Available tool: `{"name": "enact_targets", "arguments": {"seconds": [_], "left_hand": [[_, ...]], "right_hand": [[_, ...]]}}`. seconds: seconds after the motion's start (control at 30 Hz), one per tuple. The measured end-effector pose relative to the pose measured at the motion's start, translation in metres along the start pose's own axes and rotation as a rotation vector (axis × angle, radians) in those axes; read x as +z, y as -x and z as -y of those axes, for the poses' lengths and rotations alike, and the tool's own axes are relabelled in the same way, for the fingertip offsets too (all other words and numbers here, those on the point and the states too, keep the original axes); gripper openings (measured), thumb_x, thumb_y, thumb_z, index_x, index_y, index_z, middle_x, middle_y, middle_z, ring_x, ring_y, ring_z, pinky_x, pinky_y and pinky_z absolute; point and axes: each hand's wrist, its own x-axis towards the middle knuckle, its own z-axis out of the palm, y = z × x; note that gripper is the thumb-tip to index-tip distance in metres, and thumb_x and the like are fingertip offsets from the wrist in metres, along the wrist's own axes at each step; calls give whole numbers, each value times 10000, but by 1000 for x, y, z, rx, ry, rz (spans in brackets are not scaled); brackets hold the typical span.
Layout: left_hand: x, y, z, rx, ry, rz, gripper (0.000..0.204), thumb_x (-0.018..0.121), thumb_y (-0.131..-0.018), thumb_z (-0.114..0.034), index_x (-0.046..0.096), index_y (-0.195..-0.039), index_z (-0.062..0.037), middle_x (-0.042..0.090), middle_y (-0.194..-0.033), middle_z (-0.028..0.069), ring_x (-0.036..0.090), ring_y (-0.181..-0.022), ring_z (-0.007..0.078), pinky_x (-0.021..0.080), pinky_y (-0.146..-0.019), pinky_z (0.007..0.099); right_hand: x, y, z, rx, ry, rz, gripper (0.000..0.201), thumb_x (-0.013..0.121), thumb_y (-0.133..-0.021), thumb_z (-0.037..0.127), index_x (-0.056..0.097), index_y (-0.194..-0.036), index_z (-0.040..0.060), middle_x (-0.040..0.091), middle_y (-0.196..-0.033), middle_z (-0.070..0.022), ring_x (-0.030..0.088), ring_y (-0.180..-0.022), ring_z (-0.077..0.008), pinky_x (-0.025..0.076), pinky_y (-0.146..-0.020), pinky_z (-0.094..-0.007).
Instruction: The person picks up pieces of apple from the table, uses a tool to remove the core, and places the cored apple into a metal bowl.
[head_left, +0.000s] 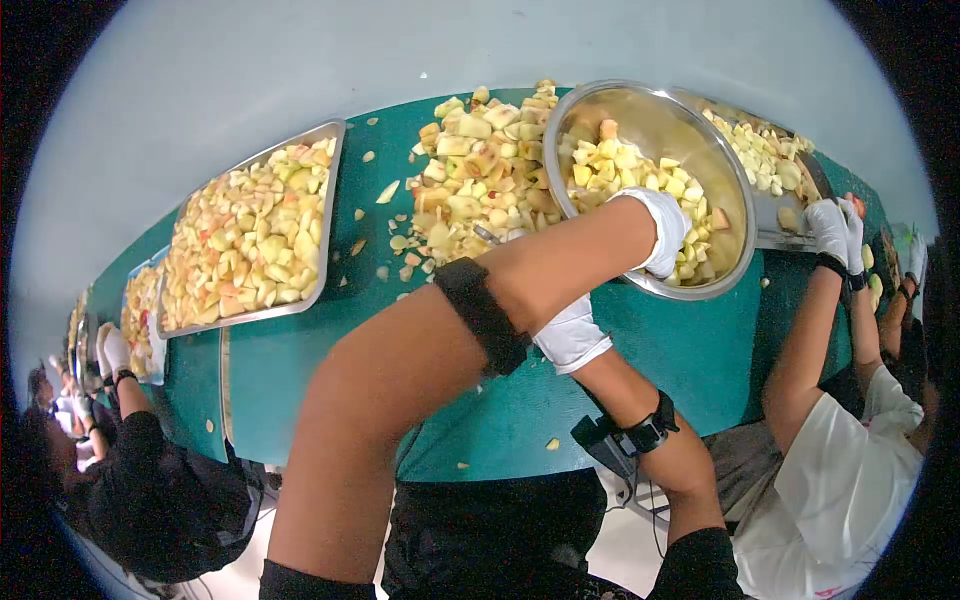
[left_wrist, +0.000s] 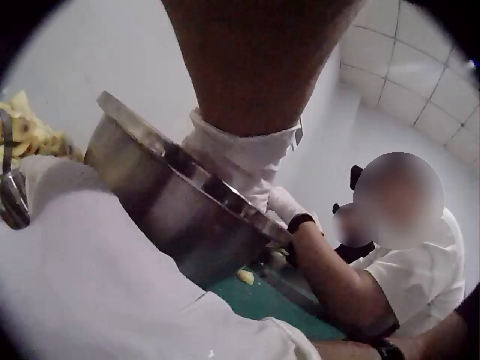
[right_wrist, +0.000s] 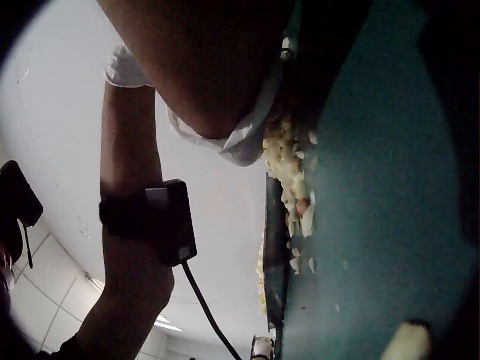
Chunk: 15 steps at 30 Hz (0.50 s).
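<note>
In the head view my gloved left hand [head_left: 665, 235] reaches into a large steel bowl [head_left: 735, 190] holding pale yellow cut fruit pieces [head_left: 610, 165]. Its fingers are hidden by the hand and wrist. My left forearm passes over my right one. Below it, my gloved right hand [head_left: 575, 335] lies close to a heap of cut fruit [head_left: 465, 165] on the green table. A slim metal tool [head_left: 485, 235] sticks out by its fingers; the left wrist view shows the shiny tool [left_wrist: 15, 202] against the right glove [left_wrist: 67, 217].
A metal tray [head_left: 335, 200] full of fruit pieces stands left on the green table [head_left: 660, 370]. Small scraps lie around the heap. On the right, a person in white works with gloved hands [head_left: 835, 230] at another tray [head_left: 785, 240]; others work at the left.
</note>
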Motion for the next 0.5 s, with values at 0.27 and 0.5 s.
{"name": "enact_targets", "arguments": {"seconds": [0.27,0.5], "left_hand": [[13,-11,7,58,77,7,455,721,-758,-238,743,-1174,-55,752,-1133,165,725,-1034,326,574,-868,451],[5,2,3,42,48,-31,366,707,-780,-203,767,-1108,-52,757,-1101,169,729,-1016,338,575,-860,452]], "right_hand": [[6,1,-7,-54,-31,-70,594,526,-1034,455,409,-1521,135,432,-1588,-130,393,-1464,-323,284,-1214,-469],[23,-12,-18,-184,215,-186,585,541,-1017,476,468,-1484,130,491,-1542,-148,430,-1440,-343,325,-1190,-477]]}}
